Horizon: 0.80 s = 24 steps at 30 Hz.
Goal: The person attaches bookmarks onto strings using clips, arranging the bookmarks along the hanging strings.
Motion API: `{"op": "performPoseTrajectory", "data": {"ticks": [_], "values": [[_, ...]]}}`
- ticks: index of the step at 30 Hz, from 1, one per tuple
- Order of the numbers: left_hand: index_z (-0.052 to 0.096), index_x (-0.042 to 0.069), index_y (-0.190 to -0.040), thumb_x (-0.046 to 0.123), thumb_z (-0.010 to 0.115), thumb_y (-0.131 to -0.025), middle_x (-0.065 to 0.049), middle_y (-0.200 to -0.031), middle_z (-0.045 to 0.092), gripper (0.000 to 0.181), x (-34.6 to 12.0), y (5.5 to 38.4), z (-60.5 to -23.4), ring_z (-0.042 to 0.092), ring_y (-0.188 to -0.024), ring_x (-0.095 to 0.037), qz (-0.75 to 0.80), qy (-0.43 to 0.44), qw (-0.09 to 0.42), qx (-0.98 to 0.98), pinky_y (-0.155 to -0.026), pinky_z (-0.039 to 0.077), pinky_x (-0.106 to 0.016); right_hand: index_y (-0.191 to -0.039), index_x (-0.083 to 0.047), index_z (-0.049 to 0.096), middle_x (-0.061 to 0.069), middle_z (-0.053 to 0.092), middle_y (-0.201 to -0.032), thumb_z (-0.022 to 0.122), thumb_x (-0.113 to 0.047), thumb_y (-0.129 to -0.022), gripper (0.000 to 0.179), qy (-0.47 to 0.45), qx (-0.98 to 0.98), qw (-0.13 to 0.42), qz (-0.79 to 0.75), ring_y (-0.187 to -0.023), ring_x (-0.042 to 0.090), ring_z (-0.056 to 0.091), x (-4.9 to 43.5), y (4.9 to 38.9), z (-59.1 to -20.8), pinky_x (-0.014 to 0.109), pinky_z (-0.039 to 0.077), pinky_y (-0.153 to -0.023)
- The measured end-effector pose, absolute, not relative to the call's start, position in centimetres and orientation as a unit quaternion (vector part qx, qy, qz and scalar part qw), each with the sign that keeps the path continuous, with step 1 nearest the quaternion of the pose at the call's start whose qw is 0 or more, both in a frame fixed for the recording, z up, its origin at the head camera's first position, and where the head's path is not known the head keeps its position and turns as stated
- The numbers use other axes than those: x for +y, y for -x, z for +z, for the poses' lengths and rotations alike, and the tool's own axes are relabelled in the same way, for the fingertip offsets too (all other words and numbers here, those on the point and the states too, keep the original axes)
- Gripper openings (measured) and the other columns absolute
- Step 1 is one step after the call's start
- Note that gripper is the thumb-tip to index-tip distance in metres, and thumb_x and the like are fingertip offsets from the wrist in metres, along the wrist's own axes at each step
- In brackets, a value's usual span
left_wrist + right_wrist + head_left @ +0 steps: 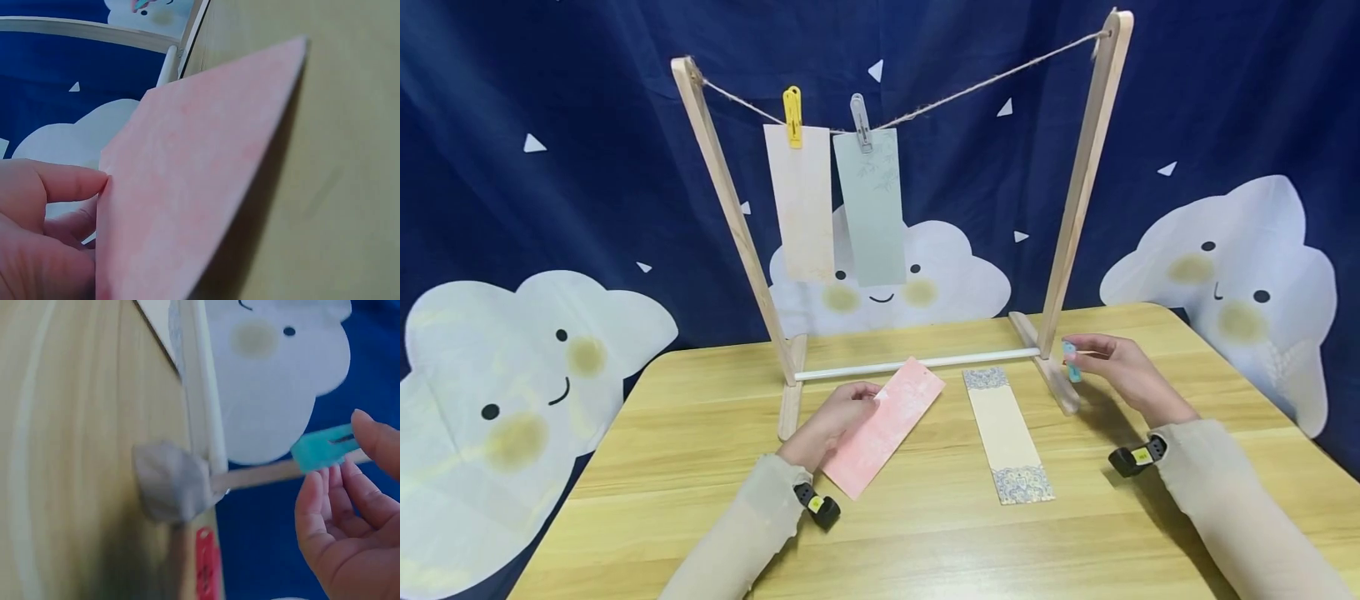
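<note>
By its left edge, a pink card [887,433] is pinched in my left hand [831,421], tilted over the table; the left wrist view shows the thumb at the edge of the card [194,162]. At the right foot of the wooden stand, my right hand [1127,375] holds a teal clothespin [1071,363] between thumb and fingers, also visible in the right wrist view as the clothespin [320,449]. A cream card [1006,429] with blue patterned ends lies flat between the hands.
A twine line [1000,79] sags between the stand's posts [1086,183]. A yellow clothespin [793,117] holds a pale card [805,208] on it; a grey clothespin [861,123] holds a green card [872,217]. A red clothespin [206,562] lies beyond the stand's foot.
</note>
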State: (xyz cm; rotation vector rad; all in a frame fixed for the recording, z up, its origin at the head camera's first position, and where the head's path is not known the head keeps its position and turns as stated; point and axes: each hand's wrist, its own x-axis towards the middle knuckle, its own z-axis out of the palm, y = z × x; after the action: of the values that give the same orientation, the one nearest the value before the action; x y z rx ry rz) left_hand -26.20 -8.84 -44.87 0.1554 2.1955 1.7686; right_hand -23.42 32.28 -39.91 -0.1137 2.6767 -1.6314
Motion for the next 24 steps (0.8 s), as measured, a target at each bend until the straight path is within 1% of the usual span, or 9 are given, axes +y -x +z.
{"op": "performPoseTrajectory", "data": {"ticks": [5, 9, 13, 15, 17, 19, 20, 22, 24], "values": [[0.059, -0.006, -0.112, -0.003, 0.052, -0.089, -0.005, -0.094, 0.053, 0.025, -8.6, 26.3, -44.3, 0.047, -0.085, -0.016, 0.616, -0.043, 0.153, 0.771, -0.073, 0.042, -0.023, -0.123, 0.008, 0.053, -0.017, 0.063, -0.093, 0.067, -0.024, -0.089, 0.049, 0.043, 0.849, 0.011, -0.527, -0.086, 0.002, 0.056, 30.6, 24.1, -39.3, 0.015, 0.045, -0.077], [0.060, -0.006, -0.111, -0.003, 0.052, -0.089, -0.004, -0.093, 0.053, 0.023, -8.2, 26.6, -43.9, 0.048, -0.085, -0.015, 0.627, -0.045, 0.146, 0.764, -0.073, 0.042, -0.023, -0.122, 0.009, 0.052, -0.014, 0.064, -0.090, 0.068, -0.020, -0.088, 0.047, 0.049, 0.836, 0.021, -0.546, -0.084, 0.003, 0.058, 29.5, 24.8, -38.6, 0.015, 0.047, -0.077], [0.060, -0.004, -0.111, -0.003, 0.051, -0.090, -0.003, -0.093, 0.052, 0.023, -8.0, 26.8, -43.3, 0.047, -0.085, -0.015, 0.636, -0.043, 0.142, 0.757, -0.073, 0.041, -0.022, -0.124, 0.007, 0.051, -0.013, 0.064, -0.086, 0.067, -0.023, -0.088, 0.049, 0.046, 0.834, 0.033, -0.550, -0.081, 0.005, 0.057, 28.7, 25.3, -37.8, 0.022, 0.048, -0.071], [0.059, -0.005, -0.112, -0.003, 0.051, -0.090, -0.004, -0.093, 0.051, 0.023, -7.9, 26.9, -42.7, 0.047, -0.086, -0.015, 0.642, -0.045, 0.136, 0.753, -0.072, 0.041, -0.022, -0.126, 0.002, 0.052, -0.016, 0.063, -0.087, 0.067, -0.030, -0.088, 0.051, 0.035, 0.842, 0.035, -0.537, -0.083, 0.004, 0.056, 28.3, 25.5, -37.3, 0.026, 0.047, -0.069], [0.058, -0.006, -0.112, -0.004, 0.051, -0.089, -0.004, -0.093, 0.051, 0.024, -7.8, 26.9, -42.1, 0.046, -0.086, -0.014, 0.652, -0.047, 0.131, 0.745, -0.072, 0.042, -0.021, -0.128, 0.000, 0.052, -0.016, 0.063, -0.090, 0.066, -0.032, -0.088, 0.053, 0.032, 0.845, 0.031, -0.532, -0.085, 0.005, 0.056, 28.0, 25.8, -36.8, 0.028, 0.048, -0.070], [0.057, -0.008, -0.112, -0.005, 0.051, -0.089, -0.005, -0.092, 0.051, 0.024, -7.7, 27.1, -41.5, 0.047, -0.084, -0.014, 0.661, -0.054, 0.126, 0.737, -0.071, 0.042, -0.021, -0.130, -0.002, 0.052, -0.016, 0.063, -0.094, 0.066, -0.034, -0.088, 0.055, 0.029, 0.846, 0.026, -0.531, -0.088, 0.003, 0.056, 27.6, 26.0, -36.2, 0.027, 0.049, -0.076], [0.057, -0.008, -0.112, -0.005, 0.051, -0.088, -0.006, -0.092, 0.051, 0.025, -7.7, 27.1, -41.2, 0.047, -0.083, -0.014, 0.667, -0.055, 0.126, 0.732, -0.070, 0.042, -0.021, -0.130, -0.003, 0.052, -0.017, 0.062, -0.096, 0.067, -0.035, -0.088, 0.055, 0.028, 0.846, 0.024, -0.531, -0.090, 0.002, 0.056, 27.4, 26.1, -35.9, 0.027, 0.047, -0.078], [0.057, -0.008, -0.112, -0.005, 0.052, -0.088, -0.006, -0.092, 0.052, 0.025, -7.6, 27.2, -40.7, 0.048, -0.082, -0.012, 0.671, -0.057, 0.128, 0.728, -0.069, 0.042, -0.021, -0.130, -0.001, 0.052, -0.016, 0.063, -0.097, 0.067, -0.032, -0.088, 0.054, 0.032, 0.838, 0.021, -0.545, -0.091, 0.001, 0.057, 27.0, 26.4, -35.4, 0.025, 0.046, -0.082], [0.057, -0.007, -0.113, -0.004, 0.052, -0.088, -0.005, -0.092, 0.052, 0.025, -7.5, 27.3, -40.3, 0.048, -0.080, -0.012, 0.671, -0.059, 0.127, 0.728, -0.068, 0.042, -0.020, -0.129, -0.002, 0.052, -0.017, 0.064, -0.095, 0.068, -0.030, -0.087, 0.053, 0.031, 0.825, 0.025, -0.564, -0.091, 0.000, 0.058, 26.6, 26.5, -34.7, 0.023, 0.046, -0.084]]}}
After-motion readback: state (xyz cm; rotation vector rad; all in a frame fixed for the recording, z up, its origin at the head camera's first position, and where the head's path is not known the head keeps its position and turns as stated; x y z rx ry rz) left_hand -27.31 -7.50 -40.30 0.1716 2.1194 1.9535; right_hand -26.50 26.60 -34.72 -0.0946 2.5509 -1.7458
